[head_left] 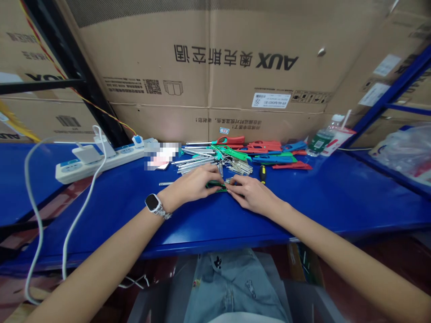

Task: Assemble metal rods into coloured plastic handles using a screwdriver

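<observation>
Between my two hands, low over the blue table, is a green lighter casing [221, 189], partly covered by fingers. My left hand [201, 181], with a watch at the wrist, is closed on its left end. The fingers of my right hand [247, 190] pinch at its right end, where a small clear part [229, 180] shows. A metal tube [165, 183] sticks out left of my left hand. Just beyond the hands lie a pile of metal tubes [195, 163] and several clear parts [243, 167].
Red casings [264, 146], blue casings [274, 159] and a yellow-black screwdriver [262, 174] lie behind my right hand. A bottle [319, 141] and cup [338, 137] stand back right. A power strip [72, 172] with white cables is left. A large carton [218, 27] walls the back of the table [319, 197].
</observation>
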`<state>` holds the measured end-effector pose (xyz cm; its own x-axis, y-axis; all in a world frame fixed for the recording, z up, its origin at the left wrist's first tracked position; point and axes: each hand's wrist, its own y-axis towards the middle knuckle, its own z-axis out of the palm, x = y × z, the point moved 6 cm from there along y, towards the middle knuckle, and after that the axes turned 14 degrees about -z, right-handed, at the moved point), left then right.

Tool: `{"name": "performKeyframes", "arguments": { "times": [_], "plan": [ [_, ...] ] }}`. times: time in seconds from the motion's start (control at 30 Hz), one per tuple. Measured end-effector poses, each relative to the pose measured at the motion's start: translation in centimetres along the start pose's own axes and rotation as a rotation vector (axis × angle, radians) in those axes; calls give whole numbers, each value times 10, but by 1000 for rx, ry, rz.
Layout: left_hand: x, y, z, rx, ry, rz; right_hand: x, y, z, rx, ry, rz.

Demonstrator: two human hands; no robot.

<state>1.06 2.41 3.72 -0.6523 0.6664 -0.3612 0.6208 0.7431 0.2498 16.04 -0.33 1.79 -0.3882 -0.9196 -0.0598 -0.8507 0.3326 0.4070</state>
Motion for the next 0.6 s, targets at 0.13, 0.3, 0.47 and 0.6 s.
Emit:
{"name": "performKeyframes", "arguments": {
  "times": [0.13, 0.3, 0.47, 0.6],
  "plan": [
    [-1, 3, 11, 44, 71, -2, 0, 0, 0, 8, 20, 8],
    [1, 1, 11, 42, 63, -26, 0, -2, -1, 11, 47, 10],
    [-3, 0, 12, 0, 39, -12, 4, -5, -2, 37, 25, 8],
    [-4, 0, 14, -6, 63, -10, 7, -5, -2, 71, 11, 6]
  ]
}}
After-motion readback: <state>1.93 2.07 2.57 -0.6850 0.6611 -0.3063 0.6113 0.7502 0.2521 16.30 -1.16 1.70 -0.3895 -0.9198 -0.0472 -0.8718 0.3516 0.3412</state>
